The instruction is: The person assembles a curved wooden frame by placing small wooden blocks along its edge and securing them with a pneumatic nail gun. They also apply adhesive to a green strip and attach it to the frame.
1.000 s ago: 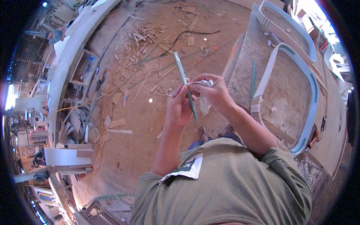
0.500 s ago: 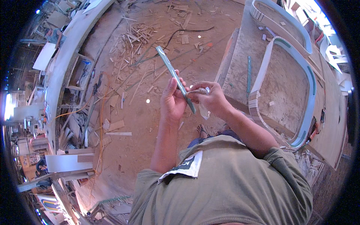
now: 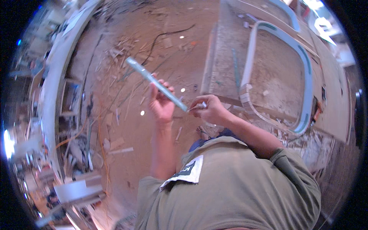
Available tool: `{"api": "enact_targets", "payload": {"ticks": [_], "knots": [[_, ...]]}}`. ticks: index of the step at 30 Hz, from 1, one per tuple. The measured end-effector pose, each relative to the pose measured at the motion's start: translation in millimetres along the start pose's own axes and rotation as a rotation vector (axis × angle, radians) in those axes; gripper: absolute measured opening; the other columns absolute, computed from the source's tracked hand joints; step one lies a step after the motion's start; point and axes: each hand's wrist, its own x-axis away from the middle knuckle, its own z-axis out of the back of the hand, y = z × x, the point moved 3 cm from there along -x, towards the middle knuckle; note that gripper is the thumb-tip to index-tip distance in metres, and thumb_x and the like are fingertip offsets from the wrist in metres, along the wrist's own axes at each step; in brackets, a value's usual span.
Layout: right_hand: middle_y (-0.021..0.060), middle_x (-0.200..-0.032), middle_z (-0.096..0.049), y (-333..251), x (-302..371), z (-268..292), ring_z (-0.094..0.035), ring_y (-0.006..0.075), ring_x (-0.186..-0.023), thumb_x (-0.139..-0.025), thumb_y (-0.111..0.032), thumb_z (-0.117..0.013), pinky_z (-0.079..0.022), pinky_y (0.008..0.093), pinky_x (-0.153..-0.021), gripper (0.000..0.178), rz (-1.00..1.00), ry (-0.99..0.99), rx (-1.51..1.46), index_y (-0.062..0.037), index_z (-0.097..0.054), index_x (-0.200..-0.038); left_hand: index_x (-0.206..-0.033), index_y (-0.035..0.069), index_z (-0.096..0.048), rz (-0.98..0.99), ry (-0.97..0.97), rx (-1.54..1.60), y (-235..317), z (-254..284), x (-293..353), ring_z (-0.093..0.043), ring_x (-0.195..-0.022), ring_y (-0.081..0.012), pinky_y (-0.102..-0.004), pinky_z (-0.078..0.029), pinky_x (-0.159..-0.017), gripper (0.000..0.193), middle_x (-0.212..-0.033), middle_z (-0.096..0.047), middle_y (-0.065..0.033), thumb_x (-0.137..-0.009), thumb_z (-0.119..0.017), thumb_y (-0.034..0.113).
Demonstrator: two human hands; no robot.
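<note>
A long, narrow pale green strip (image 3: pixel 145 73) slants across my left hand (image 3: pixel 162 109), whose fingers are closed around its middle from below. Its far end points up to the left, and its near end comes down beside my right hand (image 3: pixel 211 110). The right fingers are pinched on a crumpled piece of thin whitish film (image 3: pixel 202 104) at the strip's near end. More film hangs below that hand, though it is blurred. Whether the film is still joined to the strip I cannot tell.
To the right, a workbench (image 3: pixel 224 42) carries a rounded pale blue frame (image 3: pixel 306 88) and a green strip (image 3: pixel 235 67). Wood scraps (image 3: pixel 122 50) and a dark cable (image 3: pixel 155 42) litter the brown floor. A long bench (image 3: pixel 63 76) and an orange cord (image 3: pixel 100 134) are at left.
The strip has tilted flatter, its far end swinging left and down. My right hand has gone from beside the strip's lower part to its near end. The whole view has shifted.
</note>
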Motion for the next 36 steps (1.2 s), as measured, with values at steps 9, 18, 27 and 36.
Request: {"api": "enact_targets", "payload": {"ticks": [9, 18, 27, 36], "knots": [[0.0106, -0.090, -0.069, 13.2, 63.5, 237.8, -0.066, 0.0151, -0.073, -0.093, -0.013, -0.070, -0.054, 0.0291, -0.063, 0.025, -0.039, 0.559, -0.270, -0.0004, -0.068, -0.115, -0.137, 0.011, -0.056, 0.262, 0.168, -0.175, -77.3, -25.8, -26.0, -0.058, -0.092, -0.0164, -0.0354, -0.048, -0.081, 0.045, -0.099, -0.061, -0.0031, -0.097, -0.068, 0.024], [0.0103, -0.111, -0.070, 54.6, 75.3, 321.1, -0.067, 0.0220, -0.104, -0.097, -0.017, -0.065, -0.052, 0.0320, -0.091, 0.029, -0.046, 0.424, 0.104, -0.0008, -0.068, -0.120, -0.138, 0.010, -0.054, 0.595, 0.093, -0.138, -219.9, -78.7, -67.8, -0.059, -0.094, -0.0189, -0.0395, -0.048, -0.085, 0.042, -0.101, -0.063, -0.0050, -0.099, -0.064, 0.024], [0.0076, -0.119, -0.068, 80.4, 48.4, 273.7, -0.064, 0.0176, -0.109, -0.101, -0.023, -0.061, -0.051, 0.0364, -0.093, 0.028, -0.202, -0.044, -0.982, -0.0058, -0.064, -0.122, -0.140, 0.008, -0.050, 0.739, 0.033, -0.039, -305.7, -97.8, -85.8, -0.057, -0.103, -0.0230, -0.0419, -0.049, -0.090, 0.042, -0.110, -0.061, -0.0101, -0.102, -0.058, 0.024], [0.0082, -0.127, -0.065, 63.9, 17.8, 351.1, -0.059, 0.0185, -0.120, -0.099, -0.023, -0.064, -0.047, 0.0375, -0.100, 0.034, 0.077, 0.098, -0.920, -0.0059, -0.062, -0.128, -0.136, 0.005, -0.055, 0.922, 0.029, -0.043, -347.9, -94.7, -90.4, -0.058, -0.100, -0.0223, -0.0401, -0.047, -0.090, 0.038, -0.110, -0.065, -0.0099, -0.102, -0.058, 0.023]]}}
